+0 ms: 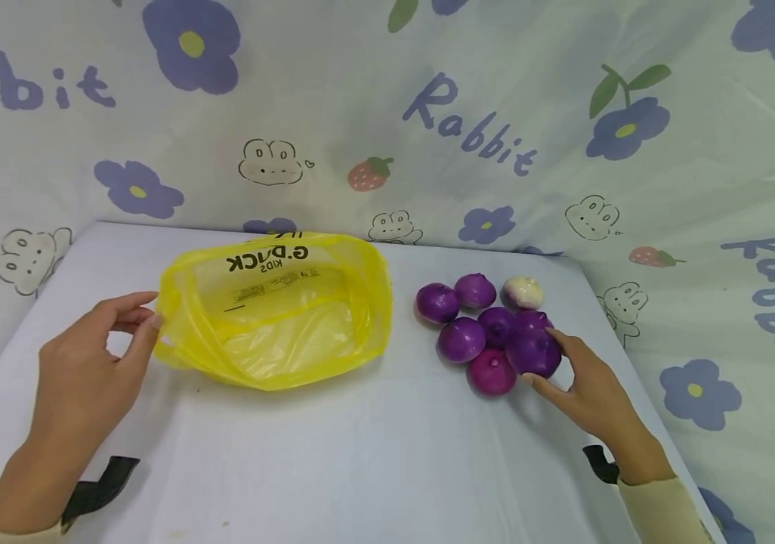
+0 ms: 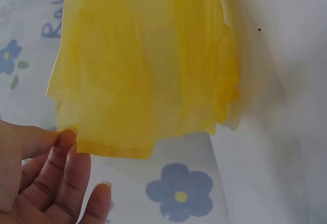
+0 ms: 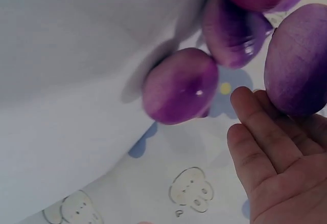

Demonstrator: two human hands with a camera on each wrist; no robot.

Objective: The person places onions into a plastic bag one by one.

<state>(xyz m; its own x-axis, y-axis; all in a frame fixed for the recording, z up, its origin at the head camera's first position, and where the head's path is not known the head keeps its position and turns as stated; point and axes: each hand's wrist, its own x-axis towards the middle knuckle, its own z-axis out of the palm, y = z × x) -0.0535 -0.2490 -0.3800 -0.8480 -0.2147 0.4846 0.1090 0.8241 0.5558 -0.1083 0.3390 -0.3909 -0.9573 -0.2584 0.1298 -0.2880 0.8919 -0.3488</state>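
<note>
At the left, my left hand pinches the edge of a yellow plastic bag between thumb and fingers. The bag lies with its wide mouth spread open and shows black lettering inside; nothing shows inside it. In the left wrist view, the thumb and fingertips meet at a corner of the bag. My right hand grips a purple onion by its right side, thumb below and fingers above. This onion also appears against the fingers in the right wrist view.
Several more purple onions cluster left of and behind the held one, including a redder onion in front. A pale onion sits at the back. Both bag and onions are on a white table, with a printed cloth hanging behind.
</note>
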